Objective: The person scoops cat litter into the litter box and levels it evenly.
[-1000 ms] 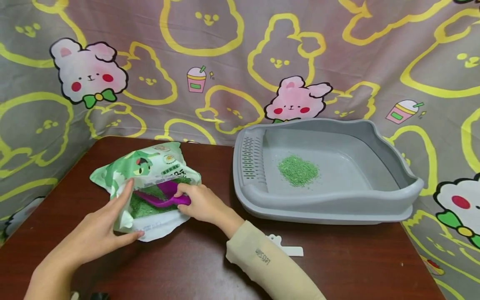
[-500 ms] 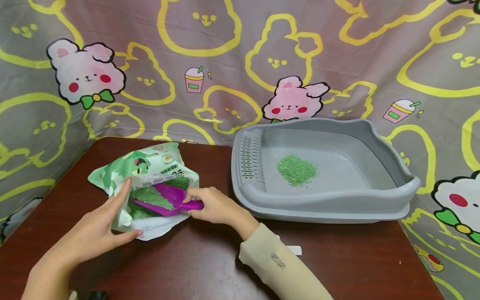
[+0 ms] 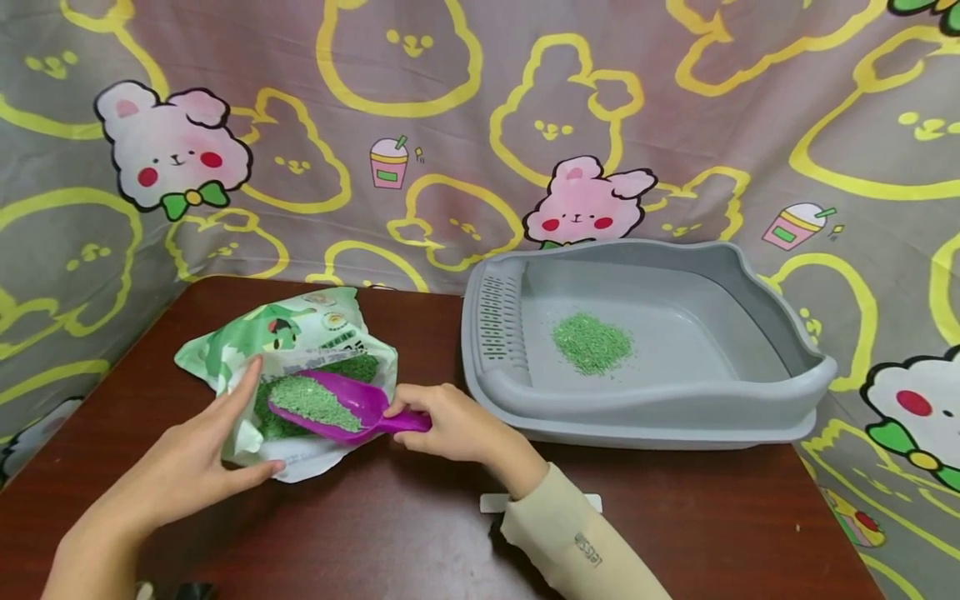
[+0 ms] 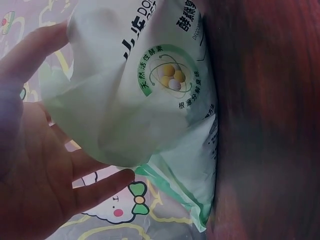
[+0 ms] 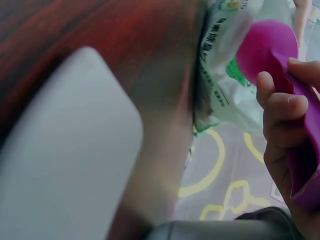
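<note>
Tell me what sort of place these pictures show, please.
Probably a makeshift filming corner indoors, though the wider room is out of view: a cartoon-print cloth hangs behind a red-brown table, which bears a gray tray and an open bag of green granules.

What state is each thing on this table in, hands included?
Bag: open at the mouth, green granules inside.
Purple scoop: partly filled with granules, at the bag's mouth.
Gray tray: upright, holding a small green pile.
White piece: on the table, partly hidden by the sleeve.
Left fingers: spread at the bag's mouth.
Right fingers: curled round the scoop.
</note>
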`<state>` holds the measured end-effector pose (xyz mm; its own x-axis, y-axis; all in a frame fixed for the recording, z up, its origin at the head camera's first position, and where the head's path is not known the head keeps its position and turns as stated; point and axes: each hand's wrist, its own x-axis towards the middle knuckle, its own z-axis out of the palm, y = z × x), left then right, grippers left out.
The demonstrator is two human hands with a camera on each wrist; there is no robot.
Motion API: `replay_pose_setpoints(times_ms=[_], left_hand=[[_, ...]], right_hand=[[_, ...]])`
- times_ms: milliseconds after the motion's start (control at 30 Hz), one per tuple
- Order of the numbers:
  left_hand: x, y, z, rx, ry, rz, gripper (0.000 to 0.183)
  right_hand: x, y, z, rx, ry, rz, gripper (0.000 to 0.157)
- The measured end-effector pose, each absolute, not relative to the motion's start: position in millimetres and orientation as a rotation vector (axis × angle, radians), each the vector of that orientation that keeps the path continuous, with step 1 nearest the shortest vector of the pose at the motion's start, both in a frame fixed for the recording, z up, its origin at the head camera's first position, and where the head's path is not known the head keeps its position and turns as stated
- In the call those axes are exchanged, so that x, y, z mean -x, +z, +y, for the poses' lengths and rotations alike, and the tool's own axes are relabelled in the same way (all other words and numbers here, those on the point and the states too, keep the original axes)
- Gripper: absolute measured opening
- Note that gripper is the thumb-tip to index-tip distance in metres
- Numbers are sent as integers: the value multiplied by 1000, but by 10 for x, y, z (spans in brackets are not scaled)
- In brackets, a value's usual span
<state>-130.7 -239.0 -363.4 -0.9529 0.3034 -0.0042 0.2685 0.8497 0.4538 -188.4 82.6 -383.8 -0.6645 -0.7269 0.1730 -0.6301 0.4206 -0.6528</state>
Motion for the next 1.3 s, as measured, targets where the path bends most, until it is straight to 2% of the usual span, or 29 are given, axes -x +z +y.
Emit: replay_pose_setpoints(times_ms=[767, 1300], left_hand=[[1304, -3626, -2403, -484, 740, 2959, 122], [1304, -3652, -2398, -468, 725, 2912, 119]], right_hand=[[1671, -3475, 1318, 1177, -1181, 2528, 19], [1503, -3417, 1793, 1126, -1270, 2615, 20]])
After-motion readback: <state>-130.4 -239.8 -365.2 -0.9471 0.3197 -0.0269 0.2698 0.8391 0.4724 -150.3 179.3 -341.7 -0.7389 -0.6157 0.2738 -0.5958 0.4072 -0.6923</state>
